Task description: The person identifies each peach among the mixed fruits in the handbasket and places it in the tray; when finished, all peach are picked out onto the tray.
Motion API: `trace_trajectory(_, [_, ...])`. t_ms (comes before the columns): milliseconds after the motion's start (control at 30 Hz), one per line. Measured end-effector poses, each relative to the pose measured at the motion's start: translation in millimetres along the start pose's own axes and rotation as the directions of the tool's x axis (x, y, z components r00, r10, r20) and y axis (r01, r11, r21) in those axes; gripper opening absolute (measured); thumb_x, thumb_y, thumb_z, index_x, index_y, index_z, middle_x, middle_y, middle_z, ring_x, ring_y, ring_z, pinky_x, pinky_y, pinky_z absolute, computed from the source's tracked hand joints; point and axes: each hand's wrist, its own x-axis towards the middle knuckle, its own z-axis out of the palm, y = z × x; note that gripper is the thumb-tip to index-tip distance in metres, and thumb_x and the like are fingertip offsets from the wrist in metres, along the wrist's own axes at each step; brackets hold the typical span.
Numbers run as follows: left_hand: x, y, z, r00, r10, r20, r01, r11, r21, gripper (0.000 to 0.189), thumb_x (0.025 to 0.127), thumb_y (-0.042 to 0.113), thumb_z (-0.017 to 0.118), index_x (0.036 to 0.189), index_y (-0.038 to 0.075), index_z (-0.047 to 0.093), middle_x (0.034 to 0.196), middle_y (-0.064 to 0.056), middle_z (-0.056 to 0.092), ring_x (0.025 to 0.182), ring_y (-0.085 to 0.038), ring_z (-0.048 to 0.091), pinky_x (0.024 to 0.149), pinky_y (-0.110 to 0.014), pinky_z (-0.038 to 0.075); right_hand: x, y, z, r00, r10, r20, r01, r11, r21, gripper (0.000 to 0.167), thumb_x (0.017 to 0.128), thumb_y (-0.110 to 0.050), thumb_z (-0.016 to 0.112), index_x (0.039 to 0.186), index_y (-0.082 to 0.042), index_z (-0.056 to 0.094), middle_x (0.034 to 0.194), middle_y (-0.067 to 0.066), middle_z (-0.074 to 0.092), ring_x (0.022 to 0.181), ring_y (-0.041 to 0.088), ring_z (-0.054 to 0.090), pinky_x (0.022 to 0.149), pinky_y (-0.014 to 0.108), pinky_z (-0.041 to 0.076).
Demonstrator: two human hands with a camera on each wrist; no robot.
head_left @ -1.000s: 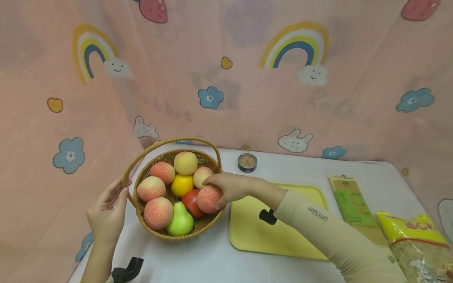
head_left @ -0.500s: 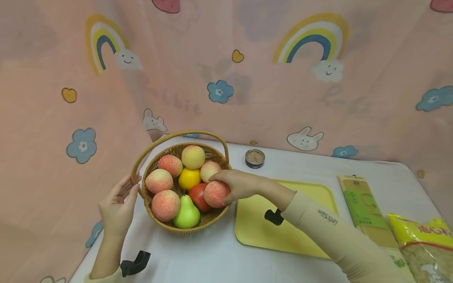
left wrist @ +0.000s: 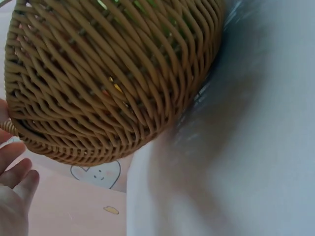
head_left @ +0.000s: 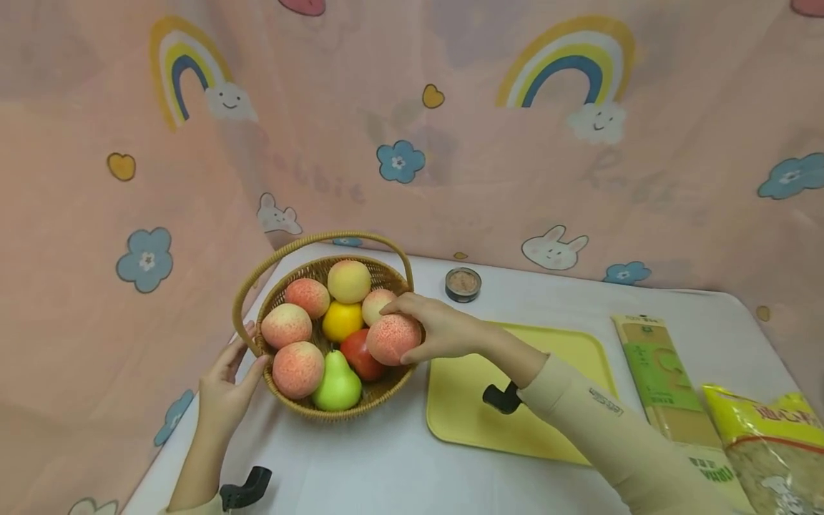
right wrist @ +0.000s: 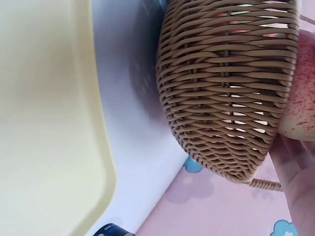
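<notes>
A wicker basket (head_left: 335, 413) with an arched handle stands on the white table, filled with several fruits. In the head view my right hand (head_left: 444, 327) grips a red-pink peach (head_left: 394, 339) at the basket's right rim, fingers over its top and thumb below. The right wrist view shows this peach (right wrist: 302, 93) against the rim. My left hand (head_left: 225, 393) holds the basket's left rim by the foot of the handle, thumb in front and fingers behind. Around the held peach lie a red fruit (head_left: 362, 356), a green pear (head_left: 337, 383), a yellow fruit (head_left: 342, 321) and several other peaches.
Right of the basket lies a yellow tray (head_left: 489, 433), partly under my right forearm. A small round tin (head_left: 463, 285) stands behind it. Farther right are a green-and-tan flat package (head_left: 663, 372) and a yellow-topped bag (head_left: 766, 429). A patterned pink curtain (head_left: 463, 200) hangs behind.
My left hand has slid down from the handle to the rim at its foot. The peach in my right hand has come up slightly. The head view has shifted a little.
</notes>
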Motion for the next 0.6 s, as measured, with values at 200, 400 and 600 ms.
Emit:
trace_trajectory(200, [-0.6,-3.0,1.5,0.997,-0.042,0.066,0.042,0.999,0.0,0.054,0.081,-0.015,0.062,0.132,-0.011,0.048,0.14,-0.027,0.044,0.127,0.004,0.045,0.104,-0.008,0.037,-29.2,5,-10,0.993,0.003,-0.117,0.015,0.987,0.157,0.065,0.075,-0.019,0.081,0.131,-0.015,0.049,0.13,0.001,0.051,0.114,0.016,0.052,0.097,0.034,0.052])
trace_trajectory(400, [-3.1,-5.8,-0.9,0.991,-0.027,0.133,0.026,1.0,0.014,0.059,0.081,-0.014,0.063,0.136,-0.008,0.044,0.143,-0.029,0.039,0.129,-0.002,0.044,0.102,-0.008,0.038,-73.3,28,-21,0.964,0.075,-0.254,-0.022,0.979,0.205,0.069,0.074,-0.017,0.081,0.135,-0.01,0.048,0.131,0.004,0.051,0.117,0.019,0.053,0.099,0.033,0.052])
trace_trajectory(600, [-4.8,-5.7,-5.7,0.991,-0.037,0.128,0.035,0.999,0.016,0.061,0.08,-0.015,0.063,0.138,-0.006,0.044,0.144,-0.025,0.04,0.13,-0.01,0.046,0.101,-0.008,0.04,-96.8,72,-19,0.916,0.223,-0.334,-0.138,0.956,0.258,0.07,0.075,-0.013,0.08,0.136,-0.004,0.045,0.131,0.01,0.049,0.117,0.025,0.051,0.102,0.042,0.049])
